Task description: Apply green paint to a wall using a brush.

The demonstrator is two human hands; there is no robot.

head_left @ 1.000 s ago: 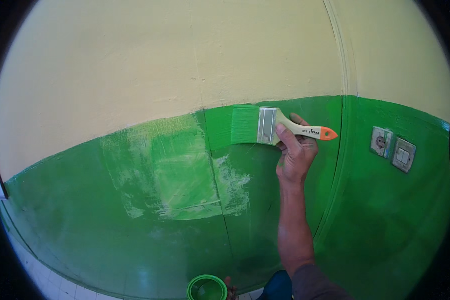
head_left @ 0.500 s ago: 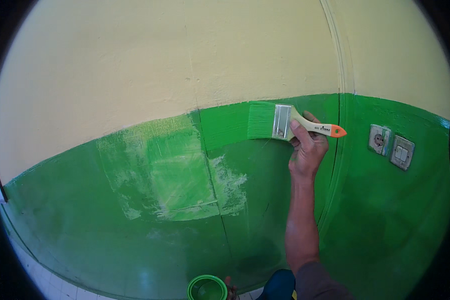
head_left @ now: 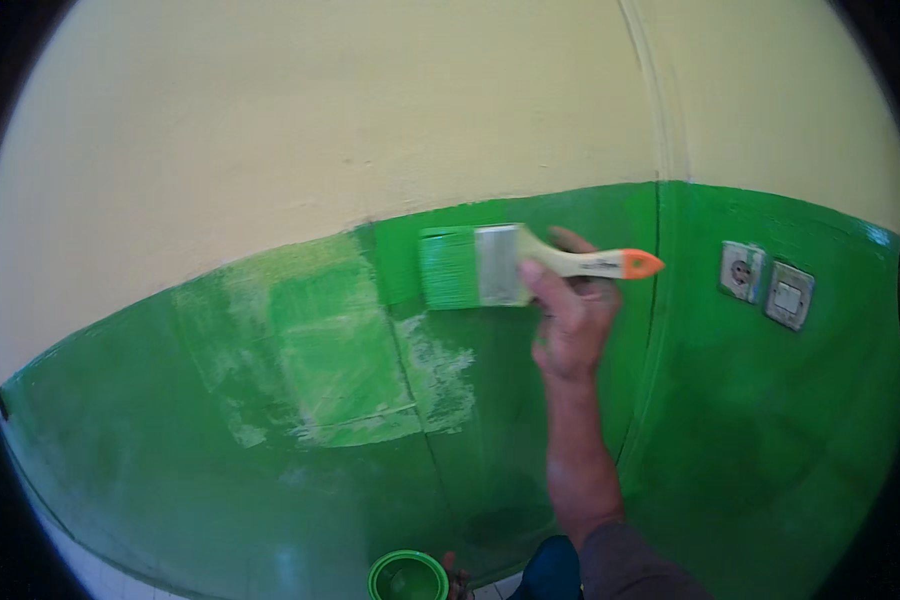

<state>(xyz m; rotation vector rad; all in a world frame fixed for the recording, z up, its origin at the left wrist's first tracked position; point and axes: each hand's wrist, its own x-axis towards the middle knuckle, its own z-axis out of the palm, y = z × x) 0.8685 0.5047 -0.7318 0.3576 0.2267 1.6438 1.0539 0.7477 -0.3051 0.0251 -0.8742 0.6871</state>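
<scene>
Paintbrush [head_left: 500, 265] in right hand [head_left: 575, 315] at green wall [head_left: 500, 400]

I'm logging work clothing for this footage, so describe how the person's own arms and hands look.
The right hand is bare, with no glove, and the right forearm shows no watch or bracelet. A dark greyish sleeve covers the arm above it, with no marking visible. Only a little of the left hand shows; its sleeve is out of view.
</scene>
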